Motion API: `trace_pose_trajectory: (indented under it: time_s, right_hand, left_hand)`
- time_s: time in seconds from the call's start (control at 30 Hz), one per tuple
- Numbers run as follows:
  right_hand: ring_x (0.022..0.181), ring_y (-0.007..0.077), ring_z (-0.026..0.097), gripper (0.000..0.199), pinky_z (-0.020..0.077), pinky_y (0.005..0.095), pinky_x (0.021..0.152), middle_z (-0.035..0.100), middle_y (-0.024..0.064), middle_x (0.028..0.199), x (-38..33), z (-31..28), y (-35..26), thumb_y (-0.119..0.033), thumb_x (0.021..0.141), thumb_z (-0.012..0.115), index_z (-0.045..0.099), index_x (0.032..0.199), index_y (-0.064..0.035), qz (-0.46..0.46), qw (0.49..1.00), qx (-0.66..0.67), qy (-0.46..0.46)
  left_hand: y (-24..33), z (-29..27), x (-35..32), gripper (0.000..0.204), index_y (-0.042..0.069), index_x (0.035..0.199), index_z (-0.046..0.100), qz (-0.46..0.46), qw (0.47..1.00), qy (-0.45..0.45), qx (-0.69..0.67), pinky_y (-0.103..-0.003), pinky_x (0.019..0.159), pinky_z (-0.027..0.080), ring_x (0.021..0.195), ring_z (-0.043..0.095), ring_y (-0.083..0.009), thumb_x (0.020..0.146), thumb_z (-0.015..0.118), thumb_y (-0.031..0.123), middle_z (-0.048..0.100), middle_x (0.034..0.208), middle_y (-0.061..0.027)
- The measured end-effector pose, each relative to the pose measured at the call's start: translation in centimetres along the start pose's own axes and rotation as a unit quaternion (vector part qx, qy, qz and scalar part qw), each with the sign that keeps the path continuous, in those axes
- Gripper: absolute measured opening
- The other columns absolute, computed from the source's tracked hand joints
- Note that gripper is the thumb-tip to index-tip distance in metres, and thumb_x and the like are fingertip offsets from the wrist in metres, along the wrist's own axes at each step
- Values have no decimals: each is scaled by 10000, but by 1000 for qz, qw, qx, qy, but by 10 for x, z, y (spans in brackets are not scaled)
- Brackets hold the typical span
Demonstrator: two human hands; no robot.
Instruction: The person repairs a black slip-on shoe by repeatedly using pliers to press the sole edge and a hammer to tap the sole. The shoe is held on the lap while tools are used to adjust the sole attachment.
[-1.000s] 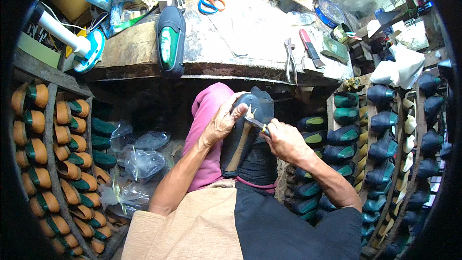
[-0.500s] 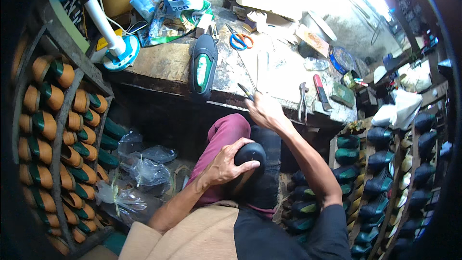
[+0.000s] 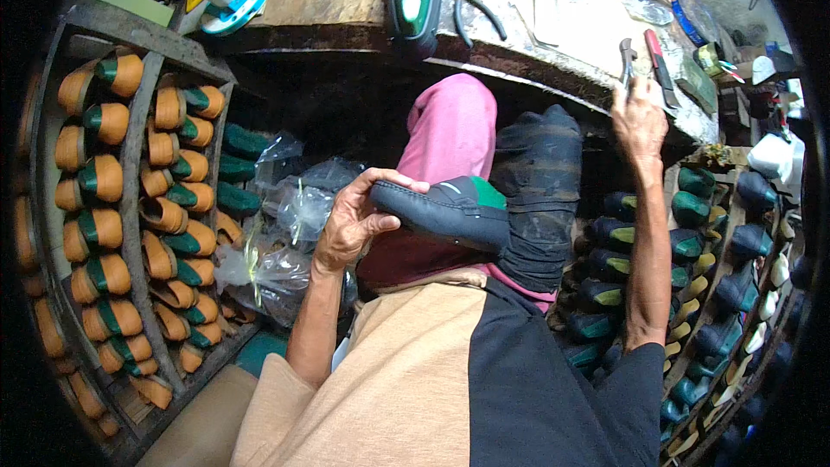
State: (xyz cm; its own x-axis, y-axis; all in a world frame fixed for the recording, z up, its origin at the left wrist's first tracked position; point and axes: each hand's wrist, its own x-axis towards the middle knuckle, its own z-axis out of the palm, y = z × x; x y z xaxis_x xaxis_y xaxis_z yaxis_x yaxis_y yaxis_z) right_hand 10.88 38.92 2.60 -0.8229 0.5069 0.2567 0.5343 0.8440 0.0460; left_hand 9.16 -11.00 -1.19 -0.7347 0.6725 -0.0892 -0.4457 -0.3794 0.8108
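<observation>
A black shoe (image 3: 445, 212) with a green lining lies on its side across my lap. My left hand (image 3: 350, 220) grips its toe end, thumb below and fingers over the top. At the bench's front edge, my right hand (image 3: 640, 121) has its fingers closed over the handles of metal pincers (image 3: 627, 54), whose head shows beyond them. Right beside them lies a red-handled tool (image 3: 659, 65) with a dark lower end. A second black shoe (image 3: 416, 0) with a green insole stands on the bench, and black-handled pliers (image 3: 471, 13) lie to its right.
The worn workbench (image 3: 320, 0) runs across the far side. At the left, a wooden rack (image 3: 134, 164) holds several orange and green shoes; at the right, another rack (image 3: 735, 182) holds several dark ones. Clear plastic bags (image 3: 298, 216) sit near my left knee. A white-and-teal lamp stand (image 3: 238, 0) stands far left.
My right hand has put the black-handled pliers beside the bench shoe and moved right to the pincers. My left hand has turned the shoe from upright toe to lying sideways. The view has shifted.
</observation>
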Motion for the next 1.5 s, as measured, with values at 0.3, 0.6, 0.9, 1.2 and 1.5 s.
trace_pose_trajectory:
  time_s: [0.3,0.6,0.9,1.2,1.5]
  right_hand:
    - [1215,519,717,664,581,597,1027,698,347,1367,25,51,43,-473,1039,774,612,1476,-1,8,998,68,1]
    - [616,76,584,213,453,255,513,665,33,760,32,21,46,-248,1057,718,727,1023,-38,223,679,691,-112]
    - [503,108,548,151,419,259,423,654,121,855,-169,-76,-2,-135,968,636,563,1020,-13,198,574,758,-237]
    - [522,174,549,23,460,302,446,641,132,879,-289,-16,-9,-81,1028,544,550,1033,-59,354,451,811,-117]
    - [750,214,704,131,583,311,708,729,198,896,-293,6,-16,-57,1038,533,571,1152,-8,320,479,809,-117]
  left_hand:
    - [5,29,2,614,-7,1322,711,-7,993,2,114,-490,1227,556,1365,730,-332,867,1002,286,788,1374,-219]
    - [-10,40,36,331,18,1277,730,12,975,188,122,-252,930,539,973,659,-67,1112,817,291,739,1071,14]
    - [-11,82,84,598,26,1543,582,72,942,134,299,-337,1051,542,1136,685,-160,1056,864,229,719,1222,-90]
    - [12,145,68,1063,-1,1650,409,160,917,-124,344,-405,1156,580,1278,788,-261,790,1034,10,832,1286,-194]
    - [-35,157,50,1002,84,1573,586,138,875,-213,413,-526,1360,375,1386,744,-286,726,1084,278,832,1371,-76]
